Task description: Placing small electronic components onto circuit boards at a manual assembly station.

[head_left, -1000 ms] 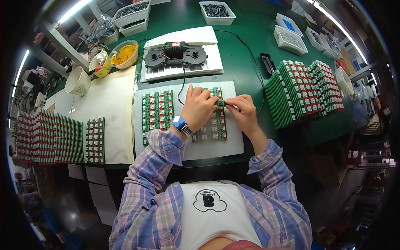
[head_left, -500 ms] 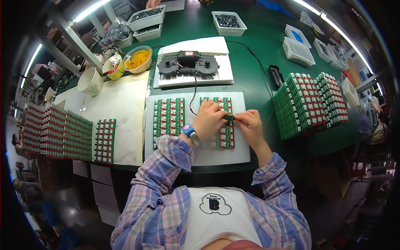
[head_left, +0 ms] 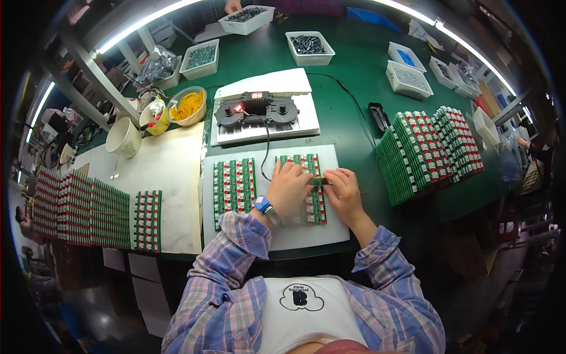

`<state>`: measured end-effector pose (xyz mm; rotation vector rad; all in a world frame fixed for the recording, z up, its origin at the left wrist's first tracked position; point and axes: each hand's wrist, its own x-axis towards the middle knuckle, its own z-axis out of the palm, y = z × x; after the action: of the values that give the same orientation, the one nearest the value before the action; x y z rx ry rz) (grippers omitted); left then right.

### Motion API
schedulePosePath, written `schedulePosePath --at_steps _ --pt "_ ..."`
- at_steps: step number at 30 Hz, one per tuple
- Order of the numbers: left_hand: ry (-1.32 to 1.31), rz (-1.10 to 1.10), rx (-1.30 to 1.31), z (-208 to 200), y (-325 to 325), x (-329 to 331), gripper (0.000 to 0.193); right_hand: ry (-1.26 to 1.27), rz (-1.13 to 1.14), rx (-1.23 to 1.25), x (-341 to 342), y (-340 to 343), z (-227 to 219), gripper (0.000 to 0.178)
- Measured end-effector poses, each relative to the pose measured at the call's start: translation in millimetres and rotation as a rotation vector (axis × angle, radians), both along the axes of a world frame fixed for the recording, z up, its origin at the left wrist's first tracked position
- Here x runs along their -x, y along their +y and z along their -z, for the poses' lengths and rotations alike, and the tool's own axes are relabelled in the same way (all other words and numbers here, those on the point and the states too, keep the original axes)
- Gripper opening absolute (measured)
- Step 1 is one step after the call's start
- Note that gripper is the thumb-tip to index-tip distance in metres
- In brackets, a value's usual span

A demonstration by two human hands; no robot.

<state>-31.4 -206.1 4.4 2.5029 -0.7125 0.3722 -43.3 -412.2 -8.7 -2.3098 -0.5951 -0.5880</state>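
Small board (head_left: 319,182): held over the right-hand panel (head_left: 317,209) on the white mat (head_left: 312,237).
Left hand (head_left: 289,189): fingertips pinching the board's left end; finer contact cannot be told.
Right hand (head_left: 343,193): thumb and forefinger pinching the other end.
Red light (head_left: 238,108): newly lit on the black device (head_left: 257,112) beyond the mat, suggesting a response to the handling.
White bin (head_left: 252,25): shifted farther beyond the mat, a co-worker's hand (head_left: 233,6) at it.
Edges: green tabletop (head_left: 355,154) separates the mat's right edge from board stacks (head_left: 427,150), leaving sideways room.
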Motion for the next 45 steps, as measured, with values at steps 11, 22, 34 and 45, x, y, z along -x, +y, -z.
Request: schedulePosePath --at_steps 11,22,34,45 --pt "0.007 0.088 0.025 0 3 -5 0.029 0.017 -0.054 -0.051 -6 -5 15 0.032" --pt "-0.013 0.125 -0.005 -8 -6 -3 0.031 -0.041 -0.006 -0.093 -2 -10 20 0.027" --pt "0.001 0.095 0.016 -12 -4 -4 0.028 -0.131 0.014 -0.056 -4 -5 16 0.024" --pt "-0.067 0.036 0.057 -6 2 0 0.025 -0.075 -0.026 0.002 2 -3 5 0.026"
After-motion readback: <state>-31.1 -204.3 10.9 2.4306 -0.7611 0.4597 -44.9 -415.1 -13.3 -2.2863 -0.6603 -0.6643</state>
